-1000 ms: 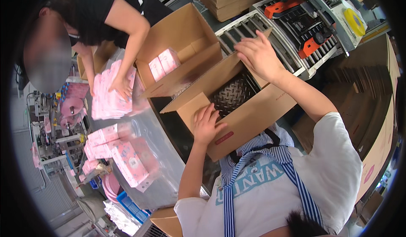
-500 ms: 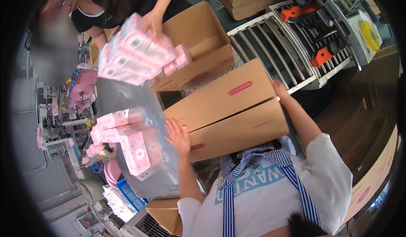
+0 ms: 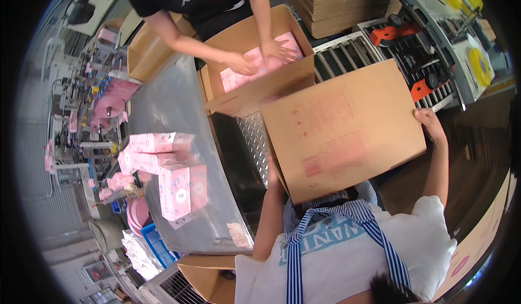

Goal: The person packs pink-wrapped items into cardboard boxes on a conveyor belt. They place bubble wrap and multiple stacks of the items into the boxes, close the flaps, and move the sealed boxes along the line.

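Several pink packs [image 3: 173, 173] sit on steel table [image 3: 179, 108].

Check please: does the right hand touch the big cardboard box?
Touching: head view shows right hand gripping the big cardboard box at its right edge.

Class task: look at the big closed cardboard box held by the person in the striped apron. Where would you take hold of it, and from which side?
Grip the cardboard box at two opposite side edges, coming in from either side as the right hand does. Its broad face is flat and offers no handle, so probably only the edges give purchase.
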`<state>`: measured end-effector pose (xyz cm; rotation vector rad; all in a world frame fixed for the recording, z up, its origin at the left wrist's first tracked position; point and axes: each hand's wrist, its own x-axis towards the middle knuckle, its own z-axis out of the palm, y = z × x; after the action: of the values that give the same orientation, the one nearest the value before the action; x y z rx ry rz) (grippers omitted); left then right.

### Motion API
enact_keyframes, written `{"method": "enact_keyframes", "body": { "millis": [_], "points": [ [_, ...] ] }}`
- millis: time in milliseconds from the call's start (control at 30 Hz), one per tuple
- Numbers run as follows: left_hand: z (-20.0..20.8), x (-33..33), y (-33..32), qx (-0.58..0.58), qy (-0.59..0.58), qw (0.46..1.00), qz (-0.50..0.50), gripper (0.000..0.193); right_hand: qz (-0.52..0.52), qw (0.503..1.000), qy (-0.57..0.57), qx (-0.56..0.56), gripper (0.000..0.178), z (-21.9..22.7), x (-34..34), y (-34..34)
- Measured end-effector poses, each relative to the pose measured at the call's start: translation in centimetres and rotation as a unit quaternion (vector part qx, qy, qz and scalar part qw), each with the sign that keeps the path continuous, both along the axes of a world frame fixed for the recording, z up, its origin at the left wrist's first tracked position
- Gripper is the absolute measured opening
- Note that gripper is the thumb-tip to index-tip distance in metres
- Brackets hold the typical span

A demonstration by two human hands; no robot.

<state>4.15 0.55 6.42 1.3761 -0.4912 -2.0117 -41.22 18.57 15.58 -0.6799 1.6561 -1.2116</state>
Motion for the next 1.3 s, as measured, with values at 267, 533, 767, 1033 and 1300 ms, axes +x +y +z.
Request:
{"method": "enact_keyframes", "body": {
  "millis": [267,533,767,1033,1300],
  "points": [
    [0.2,12.1,-5.4,-0.193,-0.231,0.919,-0.253,0.066,0.472,0.85,0.131,-0.191,0.028,6.5,21.6,-13.2],
    [4.2,16.2,-4.0,-0.134,-0.487,0.839,-0.202,0.071,0.085,0.87,0.482,0.06,0.078,-4.5,15.0,-10.6],
    [-6.3,13.0,1.1,-0.274,-0.269,0.918,-0.103,0.029,0.013,0.897,0.426,0.115,0.043,-11.1,-0.2,-4.8],
    [-11.0,15.9,-3.5,-0.202,-0.712,0.566,-0.362,0.029,0.088,0.846,0.493,0.184,0.033,-10.0,8.1,-8.5],
    [5.6,34.1,-11.3,-0.365,-0.761,0.51,-0.165,0.061,0.04,0.846,0.516,0.129,0.062,-13.3,16.8,-13.1]
  ]
}}
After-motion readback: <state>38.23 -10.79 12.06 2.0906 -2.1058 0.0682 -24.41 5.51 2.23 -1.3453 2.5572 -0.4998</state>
